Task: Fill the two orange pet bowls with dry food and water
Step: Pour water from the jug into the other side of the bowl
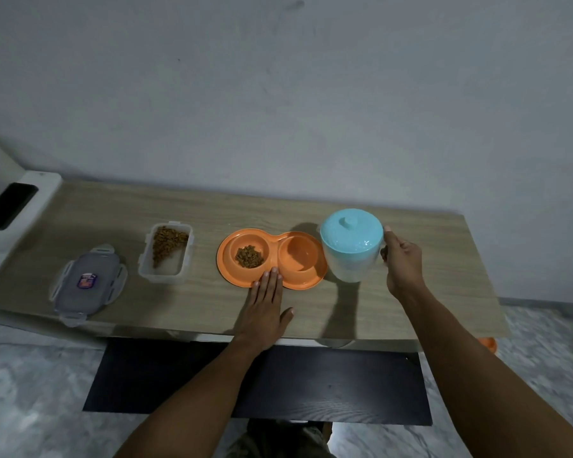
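Two orange pet bowls [308,283], joined in one piece, are seen on the wooden table [411,309]; dry food [248,256] lies in the left one. Their near rim is touched by the flat, straight-fingered left hand [267,302]. The teal-lidded jug [351,249], just right of them, is gripped by the right hand [402,262].

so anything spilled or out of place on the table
No spill or damage shows. The grey lid lies right at the front edge of the table, one clip seeming to overhang. Kibble sits only in the clear container and the left bowl.
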